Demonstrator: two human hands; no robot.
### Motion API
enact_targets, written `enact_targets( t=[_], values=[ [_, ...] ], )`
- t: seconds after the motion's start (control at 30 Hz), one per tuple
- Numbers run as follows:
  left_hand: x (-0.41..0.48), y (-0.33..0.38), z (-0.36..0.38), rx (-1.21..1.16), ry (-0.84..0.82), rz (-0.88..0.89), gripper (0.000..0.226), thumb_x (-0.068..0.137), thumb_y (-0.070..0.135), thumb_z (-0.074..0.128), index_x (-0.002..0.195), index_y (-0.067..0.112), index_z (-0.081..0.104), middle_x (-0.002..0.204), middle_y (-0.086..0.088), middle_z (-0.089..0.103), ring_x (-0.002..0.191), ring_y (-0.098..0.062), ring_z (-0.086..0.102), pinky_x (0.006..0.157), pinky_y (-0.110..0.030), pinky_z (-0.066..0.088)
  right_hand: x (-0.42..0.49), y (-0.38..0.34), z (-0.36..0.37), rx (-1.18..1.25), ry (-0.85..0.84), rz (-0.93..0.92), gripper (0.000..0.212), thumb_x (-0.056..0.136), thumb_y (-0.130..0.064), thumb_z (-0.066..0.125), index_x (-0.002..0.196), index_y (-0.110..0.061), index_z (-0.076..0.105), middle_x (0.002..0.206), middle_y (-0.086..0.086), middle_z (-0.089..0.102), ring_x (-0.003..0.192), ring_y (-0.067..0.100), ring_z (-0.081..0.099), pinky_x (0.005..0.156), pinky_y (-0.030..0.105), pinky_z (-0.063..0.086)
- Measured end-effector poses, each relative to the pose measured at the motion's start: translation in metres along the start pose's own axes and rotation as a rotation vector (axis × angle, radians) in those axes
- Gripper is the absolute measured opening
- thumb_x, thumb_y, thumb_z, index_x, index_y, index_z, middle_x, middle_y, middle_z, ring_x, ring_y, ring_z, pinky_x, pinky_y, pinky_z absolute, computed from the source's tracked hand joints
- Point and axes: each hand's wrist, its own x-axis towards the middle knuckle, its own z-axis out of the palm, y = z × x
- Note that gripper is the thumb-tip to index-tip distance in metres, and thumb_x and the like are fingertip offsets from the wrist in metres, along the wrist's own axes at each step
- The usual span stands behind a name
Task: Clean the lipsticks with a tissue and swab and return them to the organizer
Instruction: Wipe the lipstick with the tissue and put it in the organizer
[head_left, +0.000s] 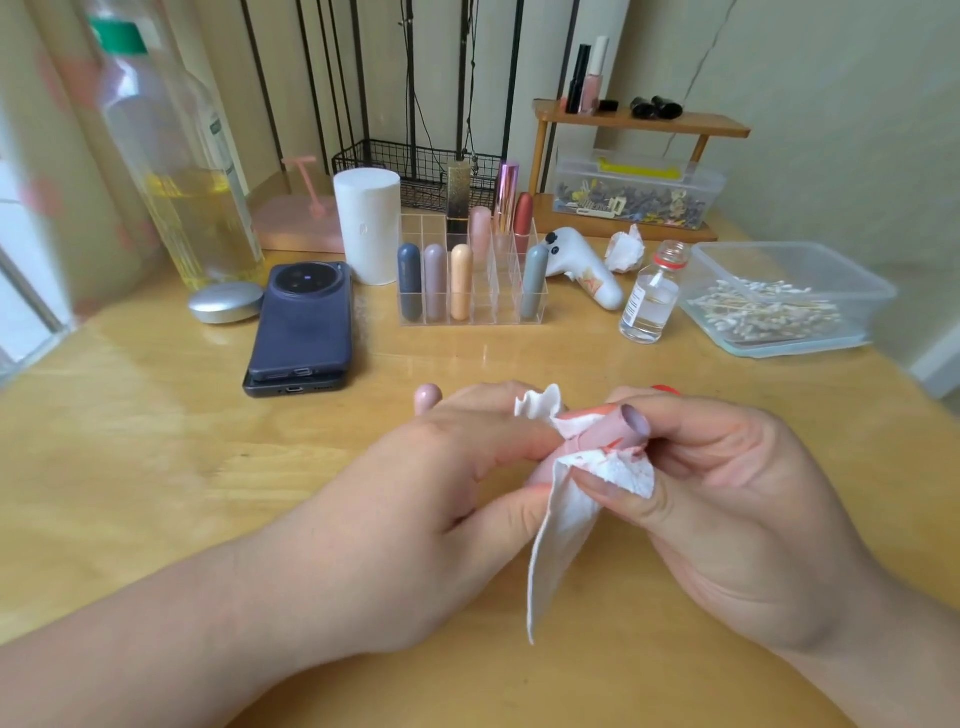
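While fingers pinch tissue (stained), lipstick wrapped

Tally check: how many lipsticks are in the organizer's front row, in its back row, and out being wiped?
Front-row lipsticks in organizer: 4
Back-row lipsticks: 4
Held lipstick, in tissue: 1
Total: 9

One head-worn wide-angle view looks forward and down, close over the table.
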Motion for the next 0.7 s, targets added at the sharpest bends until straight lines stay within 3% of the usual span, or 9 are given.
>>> enact_targets(
  t=[0.1, 0.23, 0.3, 0.5, 0.6, 0.7],
  values=[
    [-0.012, 0.008, -0.005, 0.023, 0.084, 0.119, 0.016, 0.095, 0.028, 0.06, 0.101, 0.023, 0.075, 0.096, 0.01, 0.061, 0.101, -0.013, 0.059, 0.09, -0.035, 0.045, -0.001, 0.0, 0.002, -0.025, 0.021, -0.004, 0.023, 0.079, -0.014, 0.077, 0.091, 0.007, 0.073, 0.085, 0.034, 0.061, 0.079, 0.047, 0.059, 0.077, 0.045, 0.048],
    [-0.008, 0.011, 0.0, 0.099, 0.243, 0.143, 0.016, 0.088, 0.026, 0.065, 0.095, 0.019, 0.077, 0.095, 0.013, 0.064, 0.097, -0.004, 0.061, 0.076, -0.004, 0.038, -0.002, -0.003, 0.003, -0.087, 0.036, -0.039, 0.017, 0.079, -0.011, 0.079, 0.091, 0.001, 0.076, 0.089, 0.026, 0.069, 0.086, 0.043, 0.066, 0.081, 0.042, 0.054],
    [-0.009, 0.011, 0.003, 0.108, 0.264, 0.129, 0.018, 0.086, 0.029, 0.065, 0.096, 0.02, 0.076, 0.096, 0.014, 0.064, 0.098, -0.004, 0.06, 0.073, 0.001, 0.036, -0.001, -0.004, 0.003, -0.099, 0.035, -0.059, 0.018, 0.08, -0.013, 0.076, 0.092, 0.001, 0.075, 0.09, 0.024, 0.069, 0.088, 0.04, 0.066, 0.081, 0.04, 0.054],
    [-0.009, 0.012, 0.004, 0.083, 0.138, 0.066, 0.02, 0.092, 0.039, 0.058, 0.098, 0.026, 0.072, 0.093, 0.009, 0.061, 0.099, -0.013, 0.057, 0.088, -0.038, 0.046, 0.001, -0.003, 0.003, -0.145, 0.048, -0.091, 0.018, 0.082, -0.021, 0.075, 0.086, -0.004, 0.076, 0.079, 0.022, 0.061, 0.075, 0.037, 0.06, 0.066, 0.039, 0.049],
    [-0.009, 0.011, 0.002, 0.074, 0.026, 0.079, 0.029, 0.098, 0.039, 0.046, 0.1, 0.023, 0.07, 0.095, 0.01, 0.059, 0.101, -0.012, 0.056, 0.102, -0.049, 0.038, 0.0, -0.006, 0.005, -0.14, 0.002, -0.085, 0.017, 0.085, -0.019, 0.073, 0.085, -0.002, 0.076, 0.076, 0.015, 0.061, 0.074, 0.024, 0.06, 0.067, 0.028, 0.048],
    [-0.01, 0.007, -0.002, 0.01, -0.1, 0.07, 0.038, 0.1, 0.043, 0.041, 0.102, 0.016, 0.067, 0.101, 0.009, 0.06, 0.111, -0.012, 0.056, 0.116, -0.05, 0.02, -0.001, -0.009, 0.006, -0.105, -0.051, -0.065, 0.023, 0.086, -0.021, 0.072, 0.084, 0.002, 0.075, 0.076, 0.011, 0.062, 0.077, 0.017, 0.062, 0.072, 0.021, 0.049]
  ],
)
